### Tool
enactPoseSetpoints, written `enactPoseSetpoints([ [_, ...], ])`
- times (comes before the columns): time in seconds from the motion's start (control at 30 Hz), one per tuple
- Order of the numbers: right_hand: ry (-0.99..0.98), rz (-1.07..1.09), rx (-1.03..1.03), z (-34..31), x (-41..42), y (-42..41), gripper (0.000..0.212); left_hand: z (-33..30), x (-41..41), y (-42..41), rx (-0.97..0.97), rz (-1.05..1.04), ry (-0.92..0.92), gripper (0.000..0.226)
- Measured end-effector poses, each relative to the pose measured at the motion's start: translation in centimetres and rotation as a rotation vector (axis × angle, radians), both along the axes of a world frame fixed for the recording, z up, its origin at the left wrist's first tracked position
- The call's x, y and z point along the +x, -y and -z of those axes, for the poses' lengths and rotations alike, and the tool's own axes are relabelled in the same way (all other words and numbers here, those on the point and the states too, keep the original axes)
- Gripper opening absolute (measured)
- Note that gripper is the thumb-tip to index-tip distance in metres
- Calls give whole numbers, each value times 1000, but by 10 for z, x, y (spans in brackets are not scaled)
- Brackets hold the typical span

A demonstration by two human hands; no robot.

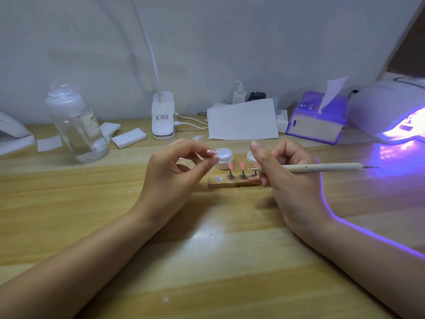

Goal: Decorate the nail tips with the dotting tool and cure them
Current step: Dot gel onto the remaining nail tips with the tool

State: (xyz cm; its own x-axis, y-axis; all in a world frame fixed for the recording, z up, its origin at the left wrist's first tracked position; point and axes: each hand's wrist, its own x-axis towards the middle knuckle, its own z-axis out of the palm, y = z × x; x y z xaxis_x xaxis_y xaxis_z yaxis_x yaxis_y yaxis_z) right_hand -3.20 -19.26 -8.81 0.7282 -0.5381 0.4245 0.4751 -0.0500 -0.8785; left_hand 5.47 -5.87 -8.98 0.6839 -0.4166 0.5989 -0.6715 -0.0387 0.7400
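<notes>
We note the surface, with the lit curing lamp at its far right. Wooden holder carries 3 pink nail tips. Right hand fingers clamped on dotting tool. Left hand fingers pinch 1 nail tip above the open white jar.

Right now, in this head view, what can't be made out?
- Third nail tip on the wooden holder: mostly hidden behind the right hand.
- Dots on the nail tip pinched by the left hand: too small.
- Curing lamp: cut off by the right edge, interior washed out by glare.
- Bottle label: blurred.
</notes>
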Motion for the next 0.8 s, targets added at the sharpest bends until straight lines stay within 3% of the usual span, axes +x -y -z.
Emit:
enactPoseSetpoints([
  [0.3, -13, 34, 25, 4, 2, 3, 34, 7, 3, 3, 246, -10, -4, 40],
  [0.8, -26, 107, 43, 3, 4, 6, 36, 5, 5, 4, 312, 86, -86, 41],
])
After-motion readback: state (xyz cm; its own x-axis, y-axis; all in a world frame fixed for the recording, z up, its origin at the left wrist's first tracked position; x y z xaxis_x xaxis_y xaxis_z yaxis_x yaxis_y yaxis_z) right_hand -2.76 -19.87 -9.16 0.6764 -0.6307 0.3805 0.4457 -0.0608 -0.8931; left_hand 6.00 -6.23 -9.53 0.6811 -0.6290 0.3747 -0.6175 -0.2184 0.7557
